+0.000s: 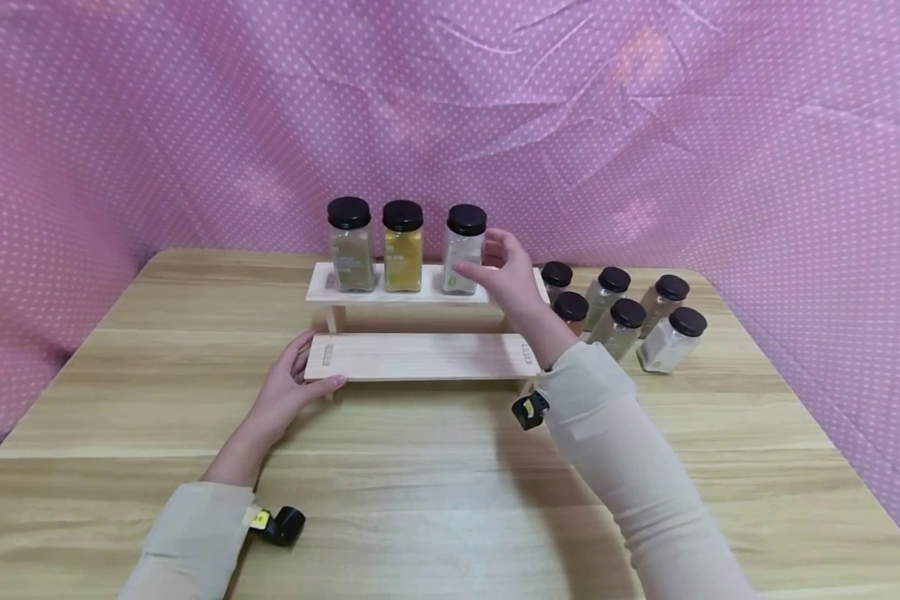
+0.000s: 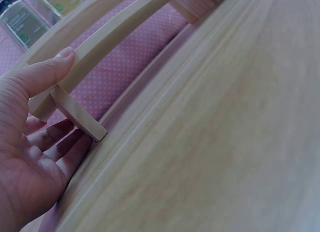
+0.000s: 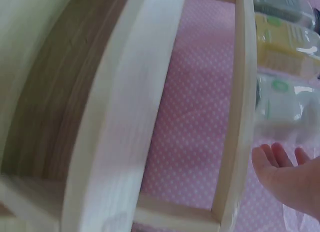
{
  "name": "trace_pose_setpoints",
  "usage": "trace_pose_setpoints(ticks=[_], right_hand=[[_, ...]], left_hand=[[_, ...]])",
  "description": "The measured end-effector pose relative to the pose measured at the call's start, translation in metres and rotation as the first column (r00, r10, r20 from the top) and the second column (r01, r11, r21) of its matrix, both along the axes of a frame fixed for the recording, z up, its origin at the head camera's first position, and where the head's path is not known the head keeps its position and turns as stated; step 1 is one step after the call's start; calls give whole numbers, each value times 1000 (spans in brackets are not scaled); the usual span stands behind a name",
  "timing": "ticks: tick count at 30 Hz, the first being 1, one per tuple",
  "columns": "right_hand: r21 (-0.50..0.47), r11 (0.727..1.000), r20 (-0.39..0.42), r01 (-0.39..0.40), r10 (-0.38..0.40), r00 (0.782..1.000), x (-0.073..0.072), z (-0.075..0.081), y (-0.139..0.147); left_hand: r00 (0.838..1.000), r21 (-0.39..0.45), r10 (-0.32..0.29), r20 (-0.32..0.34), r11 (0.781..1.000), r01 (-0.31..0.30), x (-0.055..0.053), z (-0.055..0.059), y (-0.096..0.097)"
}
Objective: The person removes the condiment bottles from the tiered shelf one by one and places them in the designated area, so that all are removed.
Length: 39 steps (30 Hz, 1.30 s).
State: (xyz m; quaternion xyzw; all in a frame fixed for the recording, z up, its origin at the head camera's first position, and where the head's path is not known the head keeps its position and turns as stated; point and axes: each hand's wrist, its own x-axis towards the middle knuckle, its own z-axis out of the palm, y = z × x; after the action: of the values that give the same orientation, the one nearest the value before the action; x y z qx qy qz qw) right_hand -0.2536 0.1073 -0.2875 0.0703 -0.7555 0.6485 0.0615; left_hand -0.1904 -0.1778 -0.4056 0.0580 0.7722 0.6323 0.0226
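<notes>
A two-tier wooden shelf rack (image 1: 420, 358) stands on the table. My left hand (image 1: 288, 387) holds the left end of its lower tier, thumb on the front edge (image 2: 65, 66) and fingers behind the leg (image 2: 80, 114). Three square glass jars with black lids stand upright on the upper tier: a grey-green one (image 1: 353, 260), a yellow one (image 1: 402, 260) and one with white contents (image 1: 463, 254). My right hand (image 1: 513, 279) is at the right side of the white jar (image 3: 285, 109), fingers spread. Its thumb overlaps the jar's front in the head view; contact is unclear.
Several more black-lidded jars stand on the table right of the rack, among them a white one (image 1: 671, 342) and a greenish one (image 1: 618, 331). My right forearm partly covers that side. A pink dotted cloth (image 1: 450, 108) hangs behind the wooden table (image 1: 405, 500).
</notes>
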Motion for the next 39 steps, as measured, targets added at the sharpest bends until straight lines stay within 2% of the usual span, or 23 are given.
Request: trace_pose_setpoints(ticks=[7,12,19,26,39], right_hand=[[-6,996,-69,90,-90,994,-2,-6,-14],[-40,991,-75,126,-129,989,-3,-8,-20],[-36,988,-65,147,-149,987,-2,-7,-25],[-45,986,-94,163,-167,982,-2,-6,-26],[-54,982,-80,180,-184,980,4,-3,-16]], left_hand=[[1000,6,-6,8,1000,6,-1,0,0],[1000,16,-9,12,1000,9,0,1,1],[1000,19,-10,13,1000,10,0,1,1],[1000,10,-9,-1,1000,9,0,-1,0],[1000,30,-1,-3,1000,1,0,0,1]])
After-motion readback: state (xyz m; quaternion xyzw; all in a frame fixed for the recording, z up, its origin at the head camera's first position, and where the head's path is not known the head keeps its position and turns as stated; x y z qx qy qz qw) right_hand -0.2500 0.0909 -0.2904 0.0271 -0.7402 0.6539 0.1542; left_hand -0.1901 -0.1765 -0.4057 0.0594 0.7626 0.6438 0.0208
